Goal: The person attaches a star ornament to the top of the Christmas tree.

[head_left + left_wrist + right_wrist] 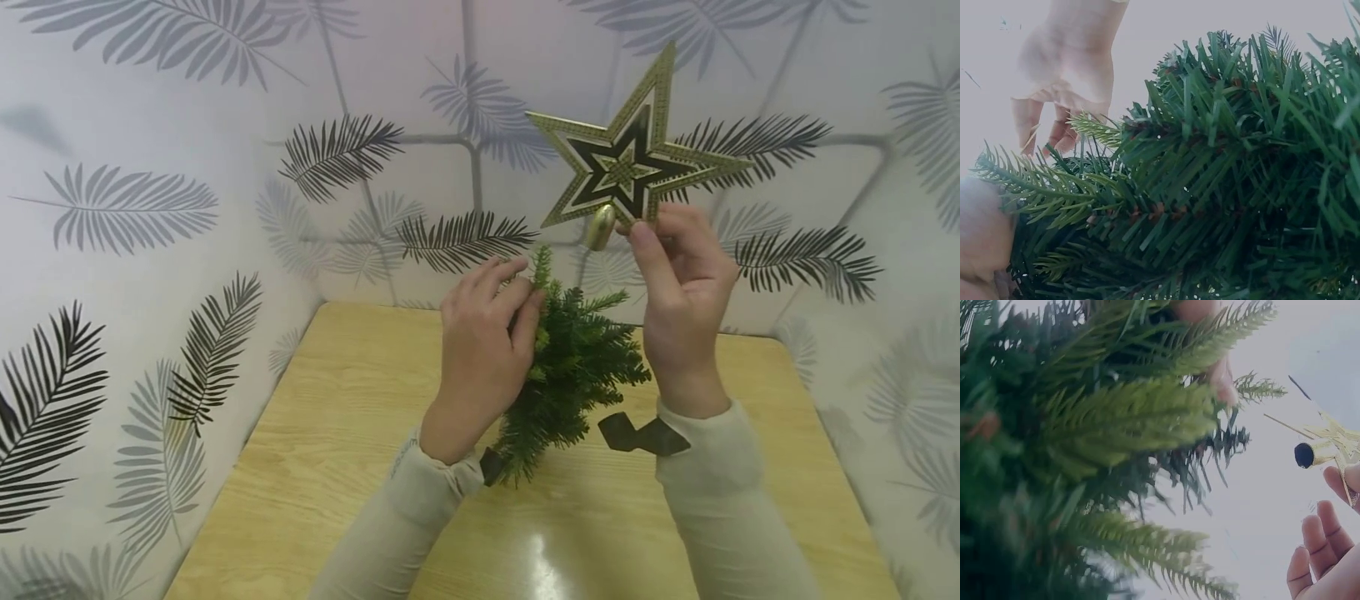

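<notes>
Head view: green artificial tree (577, 358) over wood-grain counter (337, 433); its foot is hidden under branches. L hand (486, 342) has fingers curled on tree's top, tips partly lost in needles. R hand (686, 287) pinches star (622, 167) by a lower pt, held up to the R of tree's tip, near but apart. Star: gold textured border, pale & dark bands, small gold star in ctr; short gold tube (601, 227) at bottom. Print on L cuff (406, 457), too small to read.

L wrist view: needles fill most of it; hand at upper L washed out, can't tell which.

R wrist view: star cut off by R edge, tube's dark open end showing; R hand also cut off. L fingertips peek b/w blurry branches.
</notes>
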The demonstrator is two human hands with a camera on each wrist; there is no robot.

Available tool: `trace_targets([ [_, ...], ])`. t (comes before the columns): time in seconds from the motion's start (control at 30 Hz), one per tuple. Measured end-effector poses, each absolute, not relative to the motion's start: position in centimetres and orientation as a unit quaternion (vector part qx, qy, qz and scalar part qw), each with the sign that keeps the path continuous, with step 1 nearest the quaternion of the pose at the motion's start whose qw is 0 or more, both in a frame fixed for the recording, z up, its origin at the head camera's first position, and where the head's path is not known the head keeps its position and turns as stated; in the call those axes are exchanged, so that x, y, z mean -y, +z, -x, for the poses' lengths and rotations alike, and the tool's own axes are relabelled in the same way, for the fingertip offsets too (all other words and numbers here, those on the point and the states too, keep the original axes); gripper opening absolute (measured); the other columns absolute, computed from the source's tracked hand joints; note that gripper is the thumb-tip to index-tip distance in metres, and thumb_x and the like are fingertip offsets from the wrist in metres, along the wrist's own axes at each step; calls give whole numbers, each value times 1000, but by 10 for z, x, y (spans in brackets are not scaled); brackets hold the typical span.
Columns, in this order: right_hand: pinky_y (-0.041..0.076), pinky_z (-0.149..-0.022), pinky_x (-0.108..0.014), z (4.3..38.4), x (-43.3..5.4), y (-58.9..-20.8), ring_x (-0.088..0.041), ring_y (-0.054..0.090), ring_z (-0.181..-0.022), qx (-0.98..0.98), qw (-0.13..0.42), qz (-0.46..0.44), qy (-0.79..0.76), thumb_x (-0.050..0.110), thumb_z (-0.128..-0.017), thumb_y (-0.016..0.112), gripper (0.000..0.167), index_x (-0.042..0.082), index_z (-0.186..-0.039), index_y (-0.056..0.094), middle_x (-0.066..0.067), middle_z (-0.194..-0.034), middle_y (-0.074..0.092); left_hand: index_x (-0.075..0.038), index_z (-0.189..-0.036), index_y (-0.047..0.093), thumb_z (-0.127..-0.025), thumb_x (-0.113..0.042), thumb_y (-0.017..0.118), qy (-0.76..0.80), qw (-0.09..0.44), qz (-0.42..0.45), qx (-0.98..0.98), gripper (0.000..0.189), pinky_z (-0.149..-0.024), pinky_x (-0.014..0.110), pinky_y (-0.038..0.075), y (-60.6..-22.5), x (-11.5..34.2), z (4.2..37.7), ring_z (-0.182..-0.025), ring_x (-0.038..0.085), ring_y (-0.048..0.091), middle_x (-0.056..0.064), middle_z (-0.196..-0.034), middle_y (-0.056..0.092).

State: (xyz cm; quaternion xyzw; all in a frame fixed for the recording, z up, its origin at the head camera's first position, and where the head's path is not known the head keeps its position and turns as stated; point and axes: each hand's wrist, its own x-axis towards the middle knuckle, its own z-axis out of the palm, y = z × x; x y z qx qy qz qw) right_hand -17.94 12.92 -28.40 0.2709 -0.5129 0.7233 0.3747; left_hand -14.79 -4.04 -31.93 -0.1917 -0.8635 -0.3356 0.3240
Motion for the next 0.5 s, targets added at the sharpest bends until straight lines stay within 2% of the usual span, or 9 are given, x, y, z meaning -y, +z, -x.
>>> trace_targets([
  [0.1,51,-88,-32,180,-123,-279,-21,61,-93,515,374,-277,720,-14,-93,60,14,-8,-89,72,-5,-95,67,-11,-92,73,-108,-26,56,-338,326,194,861,28,-110,64,34,-319,41,148,-139,32,50,7,-135,67],
  [0.23,50,-85,-30,178,-117,-274,-20,58,-91,527,374,-284,708,-14,-93,60,7,-17,-91,66,-4,-96,66,-11,-92,73,-108,-26,56,-342,330,196,858,28,-110,65,34,-319,41,149,-139,32,50,7,-134,68],
  [0.33,50,-83,-29,177,-113,-272,-19,58,-87,535,374,-292,699,-13,-93,60,8,-21,-92,62,-3,-96,65,-11,-91,73,-108,-26,57,-343,334,196,856,28,-109,65,35,-319,41,149,-138,32,51,7,-132,69],
  [0.5,49,-80,-29,175,-107,-273,-19,57,-85,536,371,-306,694,-12,-93,60,7,-17,-90,65,-3,-96,64,-11,-91,73,-108,-26,57,-343,336,199,854,27,-109,66,35,-320,41,148,-136,33,53,8,-130,70],
])
